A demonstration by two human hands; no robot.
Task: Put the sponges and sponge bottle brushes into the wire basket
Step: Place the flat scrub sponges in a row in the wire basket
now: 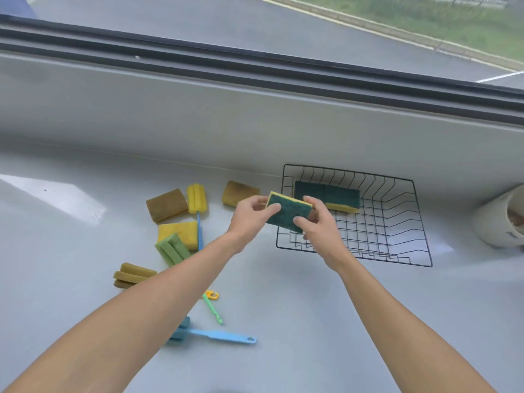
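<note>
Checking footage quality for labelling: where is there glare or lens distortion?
Head view: a bright glare patch on the white counter at left; the window frame bows, showing wide-angle distortion; light is soft daylight with faint shadows; the held sponge and wire basket look sharp.

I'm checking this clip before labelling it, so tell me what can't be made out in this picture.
All in the head view:
- Tan bottle brush: its handle is hidden under the left forearm.
- Blue bottle brush: its sponge head is largely covered by that forearm.
- White cup: cut off by the right edge; contents unclear.
- Green-topped sponge: its underside is hidden by the fingers of both the left hand and right hand.
</note>
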